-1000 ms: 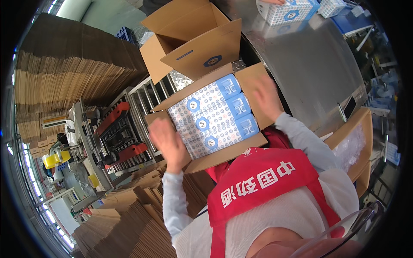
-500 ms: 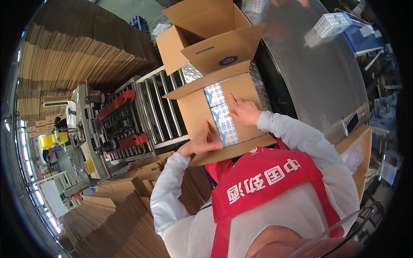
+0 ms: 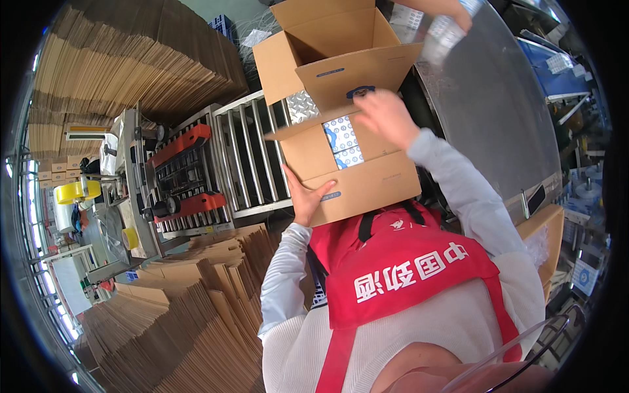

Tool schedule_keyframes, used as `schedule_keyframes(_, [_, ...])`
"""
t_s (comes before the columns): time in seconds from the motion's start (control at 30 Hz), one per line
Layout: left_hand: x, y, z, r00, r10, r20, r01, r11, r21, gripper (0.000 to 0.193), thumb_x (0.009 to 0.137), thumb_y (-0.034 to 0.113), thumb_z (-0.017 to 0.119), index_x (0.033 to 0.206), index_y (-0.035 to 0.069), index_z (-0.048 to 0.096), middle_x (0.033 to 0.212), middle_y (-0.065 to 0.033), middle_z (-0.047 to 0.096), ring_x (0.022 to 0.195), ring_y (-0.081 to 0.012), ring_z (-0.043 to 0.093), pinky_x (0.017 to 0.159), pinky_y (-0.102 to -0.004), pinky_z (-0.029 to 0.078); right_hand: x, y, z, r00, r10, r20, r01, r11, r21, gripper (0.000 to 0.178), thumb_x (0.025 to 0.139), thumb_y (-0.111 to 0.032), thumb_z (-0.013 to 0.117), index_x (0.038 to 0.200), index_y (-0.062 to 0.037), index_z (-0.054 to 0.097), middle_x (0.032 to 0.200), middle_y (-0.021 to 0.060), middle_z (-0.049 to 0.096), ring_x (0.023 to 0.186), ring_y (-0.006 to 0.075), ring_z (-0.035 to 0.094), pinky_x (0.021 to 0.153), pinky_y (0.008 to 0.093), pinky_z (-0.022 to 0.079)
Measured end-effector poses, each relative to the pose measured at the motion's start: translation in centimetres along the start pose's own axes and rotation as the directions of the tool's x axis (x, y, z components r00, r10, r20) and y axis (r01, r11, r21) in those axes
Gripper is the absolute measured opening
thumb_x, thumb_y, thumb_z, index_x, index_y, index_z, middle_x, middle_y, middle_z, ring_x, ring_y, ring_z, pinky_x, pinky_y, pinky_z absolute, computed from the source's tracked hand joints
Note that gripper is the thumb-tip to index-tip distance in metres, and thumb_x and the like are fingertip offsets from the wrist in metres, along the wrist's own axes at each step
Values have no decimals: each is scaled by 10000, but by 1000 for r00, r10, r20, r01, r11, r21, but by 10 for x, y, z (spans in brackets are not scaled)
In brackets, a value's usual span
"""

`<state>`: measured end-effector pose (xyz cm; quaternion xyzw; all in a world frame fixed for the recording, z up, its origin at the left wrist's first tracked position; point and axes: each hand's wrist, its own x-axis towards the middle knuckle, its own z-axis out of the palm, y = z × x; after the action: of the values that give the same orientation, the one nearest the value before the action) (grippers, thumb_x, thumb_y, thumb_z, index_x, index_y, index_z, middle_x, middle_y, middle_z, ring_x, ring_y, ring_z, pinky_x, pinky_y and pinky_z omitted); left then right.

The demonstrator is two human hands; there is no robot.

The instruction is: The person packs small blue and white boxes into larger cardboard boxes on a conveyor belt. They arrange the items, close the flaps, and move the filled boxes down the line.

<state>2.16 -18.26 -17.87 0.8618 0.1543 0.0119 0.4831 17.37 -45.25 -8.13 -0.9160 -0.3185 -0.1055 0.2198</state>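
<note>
We find the near carton (image 3: 386,187) directly in front of the person, tilted in view, with patterned packs (image 3: 341,134) showing in the gap between its folded-in left end flap (image 3: 304,157) and right end flap. The left hand (image 3: 306,200) has the carton at its near left corner, thumb spread across the near face and fingers along the left side; we judge this grip serves to steady the carton against the body side. The right hand (image 3: 386,121) is above the far right part of the carton, fingers partly bent and blurred; we cannot tell whether it touches the far flap (image 3: 311,126) or holds anything. The end flaps lie inward over the packs, presumably so the contents stay covered at both ends. Beyond stands an open carton (image 3: 341,78), flaps spread, which we take to keep its mouth accessible. To the left we note a roller conveyor (image 3: 252,157), its level top suited to sliding cartons, and a far stack of flattened cardboard (image 3: 144,72), seemingly piled for easy reach. At the far right, over a metal table (image 3: 491,124), a co-worker's hand (image 3: 462,21) is at a blurred pack (image 3: 442,40).
</note>
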Motion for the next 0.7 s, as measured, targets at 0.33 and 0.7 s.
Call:
schedule_keyframes(0.33, [1,-19,17,966,-180,-185,143,971,-192,970,929,414,652,1536,-10,25,1449,-329,406,1280,-413,505,1063,-412,397,-114,15,51,989,48,139,-54,998,42,538,870,-272,660,1327,-16,539,1416,187,466,1375,360,368,1147,490,278])
schedule_keyframes(0.7, [129,-56,-132,995,81,-59,-75,992,100,996,894,300,697,1551,33,-3,1544,-300,243,1349,-474,385,1074,-487,401,-91,-86,186,602,731,321,-613,165,773,525,1071,-393,359,1216,77,543,1203,205,621,1110,245,568,981,371,430])
